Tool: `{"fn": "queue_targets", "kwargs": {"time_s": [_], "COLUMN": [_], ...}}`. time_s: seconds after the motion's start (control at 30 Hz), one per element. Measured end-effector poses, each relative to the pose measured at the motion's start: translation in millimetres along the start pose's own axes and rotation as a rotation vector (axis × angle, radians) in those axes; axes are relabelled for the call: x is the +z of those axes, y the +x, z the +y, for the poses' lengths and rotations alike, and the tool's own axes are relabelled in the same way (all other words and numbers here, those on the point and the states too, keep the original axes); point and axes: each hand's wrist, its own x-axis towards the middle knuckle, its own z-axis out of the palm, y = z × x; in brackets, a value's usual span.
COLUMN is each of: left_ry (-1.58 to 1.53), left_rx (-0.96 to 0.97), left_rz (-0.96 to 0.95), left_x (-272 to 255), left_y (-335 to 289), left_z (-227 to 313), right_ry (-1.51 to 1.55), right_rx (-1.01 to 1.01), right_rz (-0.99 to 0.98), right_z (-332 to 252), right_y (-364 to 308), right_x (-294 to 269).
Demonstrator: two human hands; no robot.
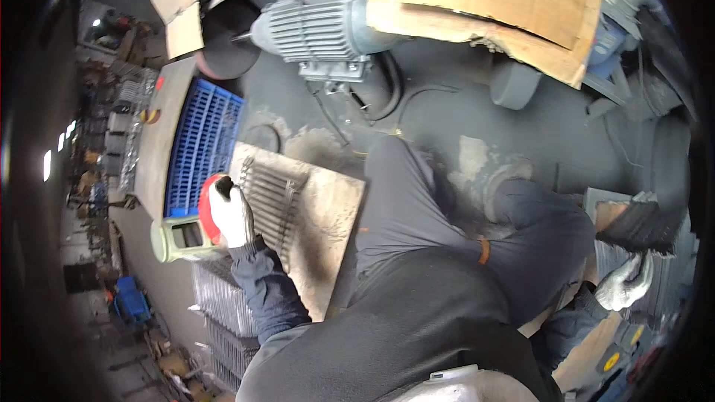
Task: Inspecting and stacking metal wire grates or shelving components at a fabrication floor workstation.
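Shows from above, as landmark, a flat tan four-sided board lying just left of the wearer's dark-trousered left leg. Shows on the left half of this board a ribbed row of slender dark grey metal pieces, longer from far to near than across. Sets the left hand, in a white knit glove with a dark patch near the fingertips, at the board's left edge, just left of the row and much the nearer hand. Seems to touch, left of the board, a red round-edged object; with fingers curled and partly hidden, cannot tell a grip from a mere touch. Sets the right hand, also white-gloved, well right of the board, past both legs, with fingers bent beside a dark, finely ribbed block of thin pieces; cannot tell there any firm hold. Meets a blue slotted plastic crate and a pale green plastic frame left of the board, limiting sideways room; finds more tan surface right of the row, then floor beyond the far edge, before a grey finned motor.
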Motion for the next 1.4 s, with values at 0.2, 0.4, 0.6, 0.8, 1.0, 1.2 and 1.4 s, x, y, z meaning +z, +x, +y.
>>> {"fn": "queue_targets", "kwargs": {"time_s": [0.2,0.4,0.6,0.8,1.0,1.2,1.4], "left_ry": [0.573,0.342,0.581,0.285,-0.063,-0.307,-1.046], "left_rx": [-0.28,-0.142,-0.117,0.345,0.795,0.897,-0.034], "left_rz": [-0.331,-0.117,-0.126,-0.105,-0.441,-0.063,-1.171], "left_x": [1,5,-13,-58,-25,48,194], "left_y": [11,19,26,15,-32,-64,-100], "left_z": [-119,-161,-127,71,233,284,234], "right_ry": [0.284,0.431,0.506,1.079,1.714,1.626,1.427], "right_rx": [0.084,0.064,0.109,0.66,0.745,1.084,1.257], "right_rz": [-0.277,-0.339,-0.444,-0.829,-0.843,-1.185,-1.087], "right_z": [-92,-119,-142,-211,-354,-306,-205], "right_y": [-18,-16,-15,-9,5,-4,-36], "right_x": [40,47,49,35,33,62,116]}}
